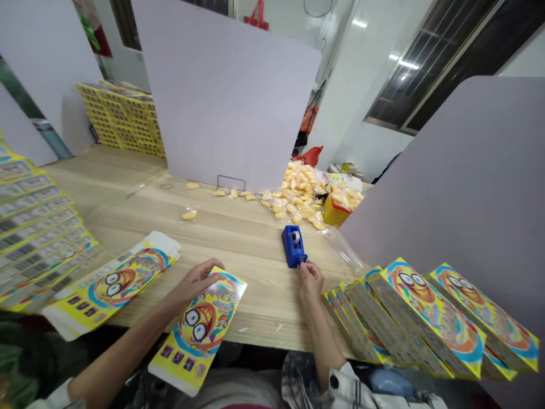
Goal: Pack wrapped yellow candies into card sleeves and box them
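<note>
My left hand grips the top end of a yellow carton, which overhangs the bench's near edge. My right hand closes at the front end of the blue tape dispenser, inward from that edge.

The flat-faced yellow carton, colourfully printed, overhangs the table; the blue tape dispenser stands upright on it.
</note>
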`<move>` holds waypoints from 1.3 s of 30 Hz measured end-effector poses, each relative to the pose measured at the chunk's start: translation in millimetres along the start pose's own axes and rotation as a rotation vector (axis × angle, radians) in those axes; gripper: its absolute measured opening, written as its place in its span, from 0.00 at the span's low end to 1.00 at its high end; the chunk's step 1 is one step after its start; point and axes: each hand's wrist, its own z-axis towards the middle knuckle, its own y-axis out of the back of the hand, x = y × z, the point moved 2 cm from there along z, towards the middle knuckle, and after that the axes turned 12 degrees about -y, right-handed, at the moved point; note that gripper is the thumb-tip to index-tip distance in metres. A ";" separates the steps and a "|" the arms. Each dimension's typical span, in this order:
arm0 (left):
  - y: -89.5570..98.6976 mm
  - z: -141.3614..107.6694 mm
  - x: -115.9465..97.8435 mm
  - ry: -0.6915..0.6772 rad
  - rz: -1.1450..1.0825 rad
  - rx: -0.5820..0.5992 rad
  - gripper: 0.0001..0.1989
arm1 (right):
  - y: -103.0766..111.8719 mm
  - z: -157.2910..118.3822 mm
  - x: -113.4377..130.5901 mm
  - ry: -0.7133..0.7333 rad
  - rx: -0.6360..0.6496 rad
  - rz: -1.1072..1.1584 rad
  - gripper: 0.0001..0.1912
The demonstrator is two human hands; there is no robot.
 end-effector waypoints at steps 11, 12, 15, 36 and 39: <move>-12.9 12.5 6.3 -0.019 0.096 0.322 0.16 | -15.9 -64.5 39.4 -0.221 0.747 -0.112 0.14; -15.9 12.2 4.1 -0.023 0.108 0.336 0.16 | -25.3 -77.8 49.9 -0.218 0.963 -0.176 0.14; -25.5 9.8 -2.9 -0.036 0.120 0.385 0.16 | -49.9 -105.6 71.1 -0.160 1.283 -0.333 0.15; -28.5 -16.6 -69.6 -0.321 0.274 0.158 0.14 | -53.0 -128.0 65.9 -0.621 0.982 0.036 0.23; -30.4 -24.0 -88.2 -0.616 0.604 0.045 0.19 | -49.3 -114.8 73.0 -0.662 0.947 0.079 0.32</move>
